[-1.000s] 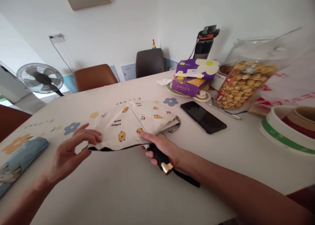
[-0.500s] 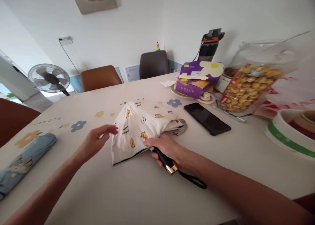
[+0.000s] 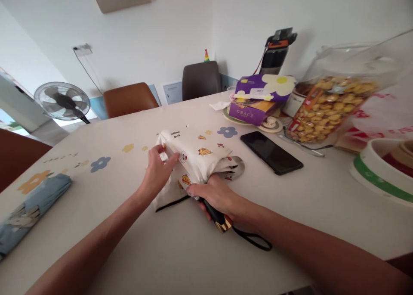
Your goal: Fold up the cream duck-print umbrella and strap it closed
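A folding umbrella (image 3: 196, 146) with white cloth, yellow duck prints and small lettering lies on the table in loose folds. My right hand (image 3: 217, 194) is wrapped round the top of its black handle and the gathered cloth edge. Below that hand show the handle's gold end and a black wrist strap (image 3: 254, 239). On the umbrella's left side, my left hand (image 3: 158, 168) takes a fold of the cloth between thumb and fingers; part of the fingertips is hidden by cloth. The umbrella's ribs are out of sight under the fabric.
A black phone (image 3: 271, 153) lies right of the umbrella. Behind it stand purple boxes (image 3: 258, 94), a dark bottle (image 3: 275, 54) and a clear snack jar (image 3: 335, 105). Tape rolls (image 3: 380, 174) sit at the right edge, a folded blue umbrella (image 3: 35, 211) at the left.
My left hand has moved right and onto the umbrella cloth, taking hold of a fold. The cloth's left flap has been pulled inward. My right hand keeps its grip at the handle.
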A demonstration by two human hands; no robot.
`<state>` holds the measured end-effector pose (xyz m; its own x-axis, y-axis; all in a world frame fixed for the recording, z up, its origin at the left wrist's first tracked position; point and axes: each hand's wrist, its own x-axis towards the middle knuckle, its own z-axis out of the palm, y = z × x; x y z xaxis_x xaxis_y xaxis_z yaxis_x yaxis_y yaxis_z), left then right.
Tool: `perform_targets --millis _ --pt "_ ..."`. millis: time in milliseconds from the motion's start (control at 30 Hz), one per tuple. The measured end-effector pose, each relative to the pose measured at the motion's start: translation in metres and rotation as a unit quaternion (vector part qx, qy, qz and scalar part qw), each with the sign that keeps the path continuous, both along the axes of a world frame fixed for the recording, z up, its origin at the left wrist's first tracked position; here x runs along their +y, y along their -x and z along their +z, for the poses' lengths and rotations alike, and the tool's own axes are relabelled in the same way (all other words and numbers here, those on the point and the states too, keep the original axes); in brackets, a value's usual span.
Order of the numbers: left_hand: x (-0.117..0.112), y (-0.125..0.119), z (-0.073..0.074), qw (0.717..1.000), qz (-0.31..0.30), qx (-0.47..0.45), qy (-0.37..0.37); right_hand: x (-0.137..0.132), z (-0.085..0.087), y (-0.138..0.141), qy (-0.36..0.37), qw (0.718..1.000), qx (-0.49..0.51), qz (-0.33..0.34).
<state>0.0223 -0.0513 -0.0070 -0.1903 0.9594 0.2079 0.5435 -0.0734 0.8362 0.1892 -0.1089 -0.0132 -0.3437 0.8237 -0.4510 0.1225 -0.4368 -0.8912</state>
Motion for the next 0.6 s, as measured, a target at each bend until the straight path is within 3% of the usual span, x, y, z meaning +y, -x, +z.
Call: perform_targets --millis 67,167,367,433,500,600 --pt "-0.001 0.001 0.001 0.998 -0.035 0.045 -0.038 -0.001 0.002 0.0 0.003 1.0 0.003 0.002" --pt "-0.001 -0.002 -0.002 0.993 -0.093 0.068 -0.014 -0.002 0.006 0.001 0.016 1.0 0.013 0.004" --pt "-0.009 -0.008 -0.002 0.998 -0.048 0.036 -0.037 -0.004 0.005 -0.001 -0.025 1.0 -0.005 0.01" --pt "-0.015 -0.008 0.006 0.999 -0.047 -0.006 -0.007 -0.005 0.003 -0.001 -0.05 0.999 -0.005 0.004" --pt "-0.02 -0.009 0.015 0.992 -0.072 -0.083 0.069 -0.005 0.002 -0.001 -0.072 0.997 -0.01 -0.002" --pt "-0.024 -0.012 0.023 0.956 -0.117 -0.221 0.153 -0.006 0.001 -0.001 -0.083 0.996 -0.023 0.018"
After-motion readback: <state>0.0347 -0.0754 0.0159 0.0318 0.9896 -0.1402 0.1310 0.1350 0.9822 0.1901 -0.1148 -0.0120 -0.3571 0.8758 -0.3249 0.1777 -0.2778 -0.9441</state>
